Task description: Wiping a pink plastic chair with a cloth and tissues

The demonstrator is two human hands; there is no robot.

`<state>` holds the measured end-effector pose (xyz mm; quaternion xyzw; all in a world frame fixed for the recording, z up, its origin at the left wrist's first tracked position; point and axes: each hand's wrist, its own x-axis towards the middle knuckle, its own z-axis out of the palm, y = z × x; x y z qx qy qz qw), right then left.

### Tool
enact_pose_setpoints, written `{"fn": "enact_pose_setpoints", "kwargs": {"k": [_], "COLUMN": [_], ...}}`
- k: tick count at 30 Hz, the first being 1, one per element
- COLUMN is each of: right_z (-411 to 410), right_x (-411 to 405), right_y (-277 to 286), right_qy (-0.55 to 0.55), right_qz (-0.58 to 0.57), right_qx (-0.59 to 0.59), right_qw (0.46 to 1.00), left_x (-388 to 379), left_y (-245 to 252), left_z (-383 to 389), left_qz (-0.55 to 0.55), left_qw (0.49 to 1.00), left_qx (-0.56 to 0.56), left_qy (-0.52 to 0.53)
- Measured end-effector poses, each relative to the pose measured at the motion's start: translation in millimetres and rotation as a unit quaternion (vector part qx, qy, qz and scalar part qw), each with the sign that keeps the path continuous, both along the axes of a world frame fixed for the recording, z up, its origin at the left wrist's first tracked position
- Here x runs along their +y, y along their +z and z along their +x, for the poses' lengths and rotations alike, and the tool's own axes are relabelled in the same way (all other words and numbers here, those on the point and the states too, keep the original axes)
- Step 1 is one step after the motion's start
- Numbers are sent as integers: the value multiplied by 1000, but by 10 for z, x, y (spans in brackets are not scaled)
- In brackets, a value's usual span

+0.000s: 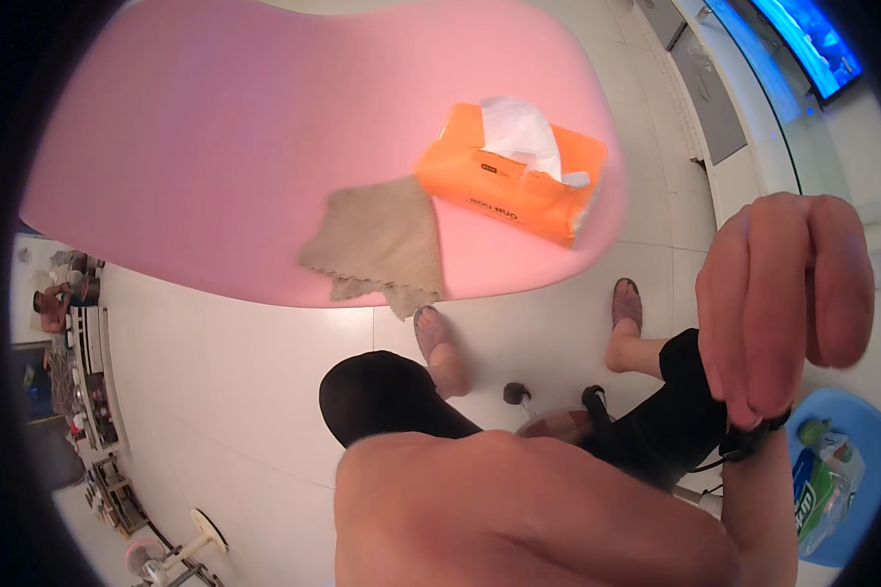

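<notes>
My right hand point(778, 301) is raised at the right with its fingers curled downward. Its fingertips are close to a black wristband point(752, 440) with a thin cable; whether anything lies inside the hand is hidden. Large and close to the camera at the bottom, my left hand point(514, 506) appears bent and cut off by the frame edge, its fingers not distinguishable. In front of me a pink tabletop point(213, 139) carries an orange tissue pack point(514, 180) with a white tissue point(521, 136) sticking out. Touching the pack, a grey-brown cloth point(382, 238) hangs partly over the near edge.
A blue stool point(870, 469) at lower right bears plastic packaging point(826, 477). Beneath my legs are a seat's black casters point(516, 394). A lit screen point(815, 44) stands upper right. Far left are a person point(53, 304), a shelf point(97, 367) and a fan point(147, 561).
</notes>
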<state>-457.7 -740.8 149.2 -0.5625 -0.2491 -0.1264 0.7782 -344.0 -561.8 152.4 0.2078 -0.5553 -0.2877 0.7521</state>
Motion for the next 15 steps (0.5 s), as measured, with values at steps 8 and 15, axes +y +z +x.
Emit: {"fn": "enact_pose_setpoints", "kwargs": {"k": [8,15], "right_z": [15,58], "right_x": [255,236], "right_y": [-37,-27], "right_qy": [-205,-232], "right_qz": [15,9], "right_qx": [26,18], "right_qw": [978,972], "left_x": [-16,-28], "left_y": [56,174], "left_z": [-19,-78], "left_qz": [-2,23], "left_qw": [1000,999], "left_qx": [-9,-22], "left_qy": [-3,12]}}
